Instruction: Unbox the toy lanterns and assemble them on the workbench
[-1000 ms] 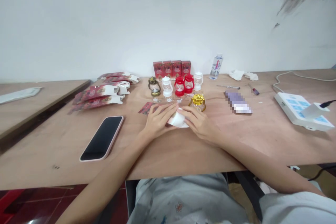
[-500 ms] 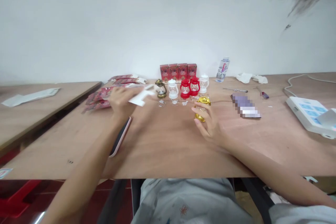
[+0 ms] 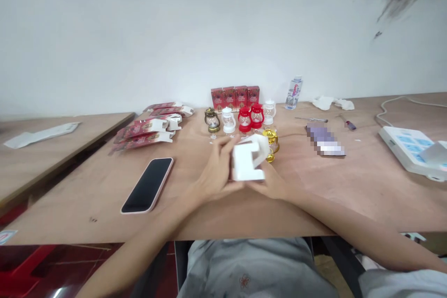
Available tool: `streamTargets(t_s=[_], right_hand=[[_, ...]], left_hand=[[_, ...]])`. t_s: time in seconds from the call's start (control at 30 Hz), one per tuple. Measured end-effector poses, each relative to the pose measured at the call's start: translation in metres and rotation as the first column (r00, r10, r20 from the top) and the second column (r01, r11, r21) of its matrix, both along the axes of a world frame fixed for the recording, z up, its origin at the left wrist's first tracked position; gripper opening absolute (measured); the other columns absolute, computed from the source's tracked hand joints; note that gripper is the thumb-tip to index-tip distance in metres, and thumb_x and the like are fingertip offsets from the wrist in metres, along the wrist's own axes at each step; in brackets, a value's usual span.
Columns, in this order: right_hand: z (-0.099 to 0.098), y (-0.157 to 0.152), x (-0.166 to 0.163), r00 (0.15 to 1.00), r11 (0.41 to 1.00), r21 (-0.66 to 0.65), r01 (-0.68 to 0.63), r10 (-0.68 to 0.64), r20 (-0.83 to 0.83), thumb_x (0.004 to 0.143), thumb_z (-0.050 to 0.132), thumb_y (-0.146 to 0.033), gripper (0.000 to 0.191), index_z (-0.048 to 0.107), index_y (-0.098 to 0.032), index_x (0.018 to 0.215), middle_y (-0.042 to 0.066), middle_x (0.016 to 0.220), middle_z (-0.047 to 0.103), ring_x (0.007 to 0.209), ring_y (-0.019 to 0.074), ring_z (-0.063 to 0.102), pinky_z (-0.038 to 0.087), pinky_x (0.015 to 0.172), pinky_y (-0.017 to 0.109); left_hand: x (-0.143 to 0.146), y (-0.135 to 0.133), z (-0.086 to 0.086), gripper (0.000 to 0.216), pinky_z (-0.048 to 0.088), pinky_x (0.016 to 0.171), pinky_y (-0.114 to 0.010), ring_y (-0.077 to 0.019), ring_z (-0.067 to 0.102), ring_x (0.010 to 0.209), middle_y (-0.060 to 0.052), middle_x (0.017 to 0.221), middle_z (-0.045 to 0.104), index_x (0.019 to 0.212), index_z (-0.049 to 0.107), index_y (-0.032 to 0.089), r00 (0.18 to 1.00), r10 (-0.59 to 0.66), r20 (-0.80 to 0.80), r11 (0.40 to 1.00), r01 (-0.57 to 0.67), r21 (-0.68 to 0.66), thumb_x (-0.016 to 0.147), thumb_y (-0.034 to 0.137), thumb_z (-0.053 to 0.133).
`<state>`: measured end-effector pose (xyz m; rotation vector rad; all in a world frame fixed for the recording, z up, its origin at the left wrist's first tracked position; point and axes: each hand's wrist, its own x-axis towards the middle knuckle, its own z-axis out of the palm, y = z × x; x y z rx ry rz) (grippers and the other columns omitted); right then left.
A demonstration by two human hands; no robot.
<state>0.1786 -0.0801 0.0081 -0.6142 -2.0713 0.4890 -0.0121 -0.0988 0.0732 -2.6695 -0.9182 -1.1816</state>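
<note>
A small cardboard box (image 3: 244, 163), its white inner flaps facing me, is held between both hands over the middle of the table. My left hand (image 3: 218, 167) grips its left side, fingers behind and thumb below. On the lower right side, my right hand (image 3: 270, 181) is closed on the same box, its fingers partly hidden. Just behind the box stands a gold mini lantern (image 3: 271, 142), partly covered. Farther back are a bronze lantern (image 3: 212, 121), a white lantern (image 3: 228, 121), two red lanterns (image 3: 245, 120) and another white lantern (image 3: 269, 112).
Upright red boxes (image 3: 228, 98) line the wall; flattened boxes (image 3: 143, 132) are piled at left. A phone (image 3: 148, 186) lies front left, a blurred-out one (image 3: 324, 139) at right. Also rightward are a bottle (image 3: 294, 93), a screwdriver (image 3: 349, 125) and a white device (image 3: 405, 149).
My left hand has brought the box from the flattened pile to the middle. My right hand has let go of the gold lantern and taken hold of the box, which is now opened out.
</note>
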Motion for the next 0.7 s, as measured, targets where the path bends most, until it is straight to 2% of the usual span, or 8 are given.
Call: streamTargets(t_s=[0.07, 0.13, 0.23, 0.3, 0.4, 0.53, 0.6, 0.7], right_hand=[[0.000, 0.001, 0.000, 0.997, 0.997, -0.066, -0.041, 0.037, -0.064, 0.081, 0.061, -0.037, 0.052, 0.044, -0.019, 0.127, 0.012, 0.124, 0.056, 0.117, 0.0282, 0.053, 0.046, 0.099, 0.047], [0.002, 0.000, 0.000, 0.992, 0.991, -0.105, -0.077, 0.066, -0.106, 0.075, 0.067, -0.041, 0.050, 0.052, -0.021, 0.119, 0.009, 0.118, 0.060, 0.118, 0.0290, 0.053, 0.043, 0.102, 0.047], [0.005, -0.007, -0.002, 0.984, 0.982, -0.131, -0.135, 0.118, -0.131, 0.073, 0.069, -0.038, 0.044, 0.058, -0.022, 0.112, 0.007, 0.116, 0.063, 0.113, 0.0275, 0.057, 0.046, 0.099, 0.044], [0.005, -0.012, -0.003, 0.978, 0.977, -0.133, -0.169, 0.150, -0.141, 0.078, 0.065, -0.034, 0.038, 0.059, -0.022, 0.113, 0.007, 0.114, 0.065, 0.110, 0.0258, 0.060, 0.049, 0.096, 0.040], [0.004, -0.016, -0.004, 0.968, 0.967, -0.139, -0.212, 0.189, -0.165, 0.082, 0.061, -0.031, 0.040, 0.056, -0.023, 0.121, 0.005, 0.114, 0.066, 0.109, 0.0236, 0.061, 0.050, 0.095, 0.037], [0.003, -0.013, -0.004, 0.947, 0.957, -0.168, -0.237, 0.189, -0.258, 0.083, 0.061, -0.028, 0.047, 0.051, -0.025, 0.128, 0.004, 0.124, 0.061, 0.112, 0.0213, 0.060, 0.049, 0.097, 0.036], [0.002, -0.011, -0.005, 0.940, 0.947, -0.232, -0.221, 0.144, -0.308, 0.080, 0.065, -0.028, 0.047, 0.053, -0.028, 0.126, 0.003, 0.123, 0.062, 0.112, 0.0208, 0.060, 0.047, 0.099, 0.037], [0.001, -0.010, -0.008, 0.932, 0.921, -0.334, -0.202, 0.075, -0.355, 0.075, 0.070, -0.031, 0.044, 0.058, -0.027, 0.117, 0.003, 0.117, 0.065, 0.110, 0.0213, 0.060, 0.047, 0.098, 0.038]], left_hand=[[0.007, -0.003, 0.010, 0.072, 0.041, 0.093, -0.043, -0.0288, 0.047, 0.114, -0.014, 0.122, 0.045, 0.131, 0.032, 0.018, 0.996, -0.086, -0.037, 0.988, 0.080, -0.135, 0.072, 0.040, 0.066], [0.008, -0.006, 0.022, 0.071, 0.043, 0.090, -0.041, -0.0276, 0.051, 0.108, -0.011, 0.118, 0.051, 0.121, 0.040, 0.021, 0.992, -0.103, -0.079, 0.962, 0.079, -0.263, 0.065, 0.048, 0.073], [0.003, -0.010, 0.034, 0.081, 0.047, 0.075, -0.038, -0.0266, 0.057, 0.088, -0.008, 0.100, 0.059, 0.108, 0.050, 0.019, 0.987, 0.027, -0.156, 0.935, -0.080, -0.344, 0.047, 0.065, 0.077], [-0.004, -0.012, 0.036, 0.078, 0.045, 0.066, -0.033, -0.0224, 0.056, 0.075, -0.004, 0.087, 0.060, 0.098, 0.055, 0.018, 0.982, 0.100, -0.159, 0.920, -0.152, -0.360, 0.042, 0.067, 0.076], [-0.015, -0.012, 0.038, 0.060, 0.043, 0.059, -0.026, -0.0168, 0.056, 0.067, 0.000, 0.076, 0.061, 0.088, 0.059, 0.018, 0.994, 0.045, -0.097, 0.878, -0.085, -0.471, 0.049, 0.059, 0.078], [-0.027, -0.007, 0.035, 0.048, 0.047, 0.062, -0.023, -0.0168, 0.062, 0.076, 0.000, 0.086, 0.068, 0.096, 0.063, 0.021, 0.998, -0.053, -0.029, 0.785, 0.024, -0.619, 0.058, 0.044, 0.080], [-0.030, -0.006, 0.030, 0.047, 0.048, 0.056, -0.023, -0.0165, 0.063, 0.069, 0.001, 0.080, 0.069, 0.096, 0.064, 0.021, 1.000, 0.002, -0.024, 0.758, -0.017, -0.653, 0.058, 0.043, 0.080], [-0.032, -0.005, 0.022, 0.039, 0.043, 0.039, -0.022, -0.0147, 0.058, 0.047, 0.002, 0.060, 0.064, 0.086, 0.066, 0.018, 0.987, 0.158, -0.006, 0.659, -0.110, -0.744, 0.062, 0.048, 0.075]])
